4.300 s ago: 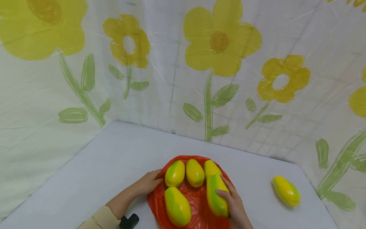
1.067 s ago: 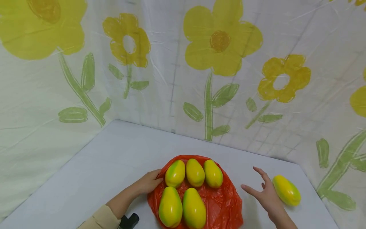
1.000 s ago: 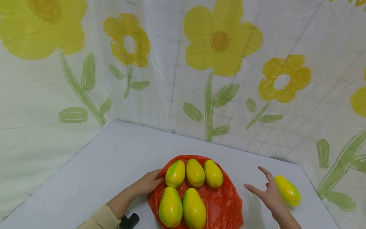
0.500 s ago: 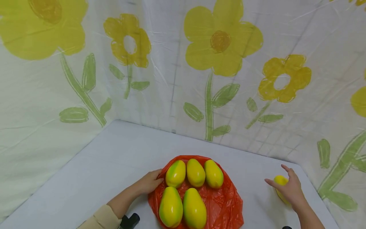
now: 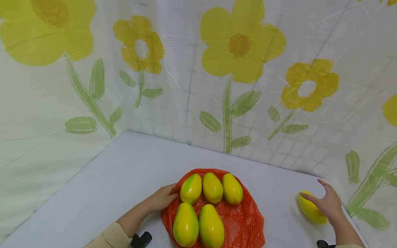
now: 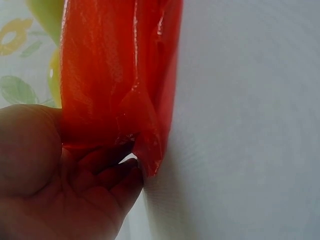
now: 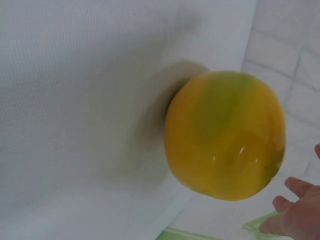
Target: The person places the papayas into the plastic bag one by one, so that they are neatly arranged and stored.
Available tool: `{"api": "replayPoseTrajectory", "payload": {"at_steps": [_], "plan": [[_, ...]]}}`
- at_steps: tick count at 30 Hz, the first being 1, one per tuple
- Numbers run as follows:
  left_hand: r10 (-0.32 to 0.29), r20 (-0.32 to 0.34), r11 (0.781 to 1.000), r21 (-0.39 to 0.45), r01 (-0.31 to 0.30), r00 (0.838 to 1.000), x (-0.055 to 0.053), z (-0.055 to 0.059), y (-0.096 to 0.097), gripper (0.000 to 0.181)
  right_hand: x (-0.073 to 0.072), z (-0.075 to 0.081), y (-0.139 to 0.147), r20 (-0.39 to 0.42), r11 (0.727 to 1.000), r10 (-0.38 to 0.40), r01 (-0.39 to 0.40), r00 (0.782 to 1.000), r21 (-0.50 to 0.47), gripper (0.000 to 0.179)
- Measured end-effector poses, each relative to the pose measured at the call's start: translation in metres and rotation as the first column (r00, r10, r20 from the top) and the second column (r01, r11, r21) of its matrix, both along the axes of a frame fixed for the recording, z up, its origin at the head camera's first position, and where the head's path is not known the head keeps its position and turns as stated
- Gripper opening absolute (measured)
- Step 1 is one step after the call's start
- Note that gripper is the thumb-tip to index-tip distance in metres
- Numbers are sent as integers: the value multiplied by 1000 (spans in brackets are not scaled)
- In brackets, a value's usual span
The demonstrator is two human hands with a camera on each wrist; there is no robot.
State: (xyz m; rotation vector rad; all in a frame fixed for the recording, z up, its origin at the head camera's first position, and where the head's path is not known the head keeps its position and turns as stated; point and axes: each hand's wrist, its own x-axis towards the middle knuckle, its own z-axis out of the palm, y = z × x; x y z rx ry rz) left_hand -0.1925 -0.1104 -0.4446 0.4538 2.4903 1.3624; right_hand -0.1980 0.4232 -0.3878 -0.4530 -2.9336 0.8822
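Observation:
A red plastic bag [image 5: 238, 224] lies spread with its mouth wide, and several glossy yellow-green papayas [image 5: 212, 187] rest inside it in two rows. My left hand [image 5: 162, 197] pinches the bag's left rim; in the left wrist view the thumb side and fingers lie on either side of the red film [image 6: 112, 75]. One more papaya [image 5: 310, 210] lies on the table at the right. Over its right side hovers my right hand [image 5: 330, 203], thumb and fingers spread apart. The right wrist view shows this papaya [image 7: 225, 135] end-on, with some fingers [image 7: 295, 212] beyond it.
The white table [image 5: 136, 162] runs back to a curtain [image 5: 173, 113] printed with yellow flowers. The table's right edge passes close by the right hand. Black wrist devices [image 5: 141, 239] show at the lower edge.
One papaya came down in the bag's front row and the right hand let go of it. That hand then moved right to the lone papaya. The left hand stayed at the rim.

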Motion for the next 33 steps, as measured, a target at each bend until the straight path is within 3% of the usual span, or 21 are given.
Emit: {"api": "replayPoseTrajectory", "payload": {"at_steps": [9,15,20,33], "plan": [[-12,0,999,32,12,1000,0,1,-1,34,-6,-3,14,82,1000,-17,18,996,-2,106],[-12,-3,1000,27,12,1000,0,1,-2,34,-7,-13,19,168,998,55,-55,984,-4,104],[-13,10,999,30,12,1000,0,0,-1,34,-6,-28,19,241,992,94,-112,966,61,102],[4,14,1000,12,-4,1000,1,3,-1,33,-4,-35,17,222,996,54,-69,974,62,106]]}}
